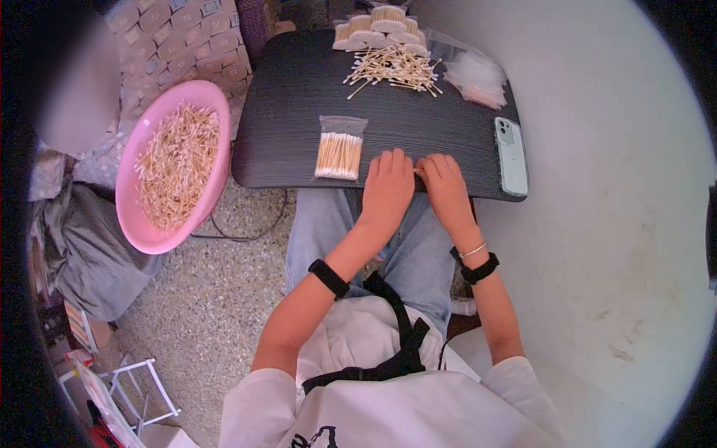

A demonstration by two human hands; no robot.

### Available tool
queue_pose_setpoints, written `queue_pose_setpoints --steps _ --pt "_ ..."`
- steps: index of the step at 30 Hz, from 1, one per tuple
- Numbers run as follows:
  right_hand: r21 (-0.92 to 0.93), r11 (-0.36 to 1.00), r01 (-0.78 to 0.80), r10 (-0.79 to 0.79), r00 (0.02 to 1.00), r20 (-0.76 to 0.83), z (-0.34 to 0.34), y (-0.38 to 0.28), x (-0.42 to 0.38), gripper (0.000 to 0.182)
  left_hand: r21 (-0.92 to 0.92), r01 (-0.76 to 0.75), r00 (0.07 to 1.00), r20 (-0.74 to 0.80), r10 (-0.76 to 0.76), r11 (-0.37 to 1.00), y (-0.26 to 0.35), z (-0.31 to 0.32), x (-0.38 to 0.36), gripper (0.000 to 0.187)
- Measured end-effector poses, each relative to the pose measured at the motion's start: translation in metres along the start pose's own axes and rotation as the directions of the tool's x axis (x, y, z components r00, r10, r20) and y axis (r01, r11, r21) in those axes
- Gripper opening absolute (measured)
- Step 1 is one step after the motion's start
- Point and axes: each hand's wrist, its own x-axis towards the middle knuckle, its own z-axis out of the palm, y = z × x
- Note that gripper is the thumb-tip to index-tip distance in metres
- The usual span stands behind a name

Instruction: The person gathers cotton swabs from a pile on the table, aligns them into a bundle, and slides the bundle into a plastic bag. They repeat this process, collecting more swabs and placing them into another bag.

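Observation:
At the near edge of the black table, my left hand [389,187] and my right hand [446,187] are close together, fingers bent down towards the tabletop. A small light sliver [418,170] shows between them, perhaps part of a cotton swab; the fingertips hide the rest. Just left of my left hand lies a clear zip bag [340,153] filled with a row of cotton swabs. Farther back is a loose pile of cotton swabs [394,69]. Behind it, several packed bags of swabs [381,30] are stacked.
The black table [287,97] has a phone [511,155] at its right edge and clear plastic bags [476,77] at the back right. A pink basin [218,179] full of swabs stands to the left. A pale wall [597,187] is on the right.

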Motion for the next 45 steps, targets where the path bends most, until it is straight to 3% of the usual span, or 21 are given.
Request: queue_pose_setpoints --steps 10,14,17,20,24,26,29,32,35,38,45 --pt "0.009 1.000 0.030 -0.030 0.999 0.032 -0.003 0.001 -0.002 0.016 0.024 -0.095 0.995 -0.038 0.096 0.995 -0.008 0.004 -0.004 0.015" --pt "0.026 1.000 0.017 -0.018 0.999 0.041 -0.008 0.001 -0.008 0.019 -0.097 -0.084 0.983 0.153 0.098 0.992 -0.009 -0.007 -0.006 0.017" --pt "0.106 0.994 -0.024 0.022 1.000 0.017 -0.015 -0.004 -0.011 0.019 -0.274 -0.116 0.982 0.111 0.151 0.955 -0.016 -0.013 -0.009 0.016" --pt "0.206 0.976 -0.074 0.058 0.995 0.080 -0.032 -0.015 -0.017 0.017 -0.530 -0.099 0.990 0.031 0.136 0.842 -0.025 -0.030 -0.017 0.016" --pt "0.356 0.929 -0.097 0.056 0.991 0.123 -0.043 -0.028 -0.028 0.017 -0.716 -0.006 0.980 0.134 0.146 0.698 -0.033 -0.045 -0.030 0.021" --pt "0.498 0.844 -0.197 0.115 0.975 0.190 -0.044 -0.035 -0.030 0.017 -0.767 0.044 0.983 0.148 0.110 0.640 -0.033 -0.055 -0.036 0.024" --pt "0.590 0.737 -0.329 0.188 0.939 0.289 -0.047 -0.046 -0.030 0.018 -0.844 0.410 0.901 0.433 -0.012 0.346 -0.033 -0.078 -0.043 0.025" --pt "0.638 0.669 -0.381 0.228 0.923 0.311 -0.050 -0.056 -0.029 0.021 -0.921 0.375 0.925 0.365 -0.104 0.102 -0.030 -0.064 -0.057 0.027" --pt "0.672 0.632 -0.388 0.225 0.920 0.320 -0.046 -0.056 -0.031 0.021 -0.922 0.380 0.917 0.386 -0.098 -0.072 -0.031 -0.059 -0.063 0.027" --pt "0.686 0.625 -0.373 0.201 0.926 0.320 -0.044 -0.058 -0.030 0.020 -0.893 0.407 0.901 0.427 -0.073 -0.194 -0.034 -0.050 -0.067 0.027" --pt "0.655 0.640 -0.402 0.184 0.908 0.377 -0.042 -0.064 -0.030 0.021 -0.859 0.471 0.851 0.502 -0.151 -0.203 -0.029 -0.058 -0.067 0.018"
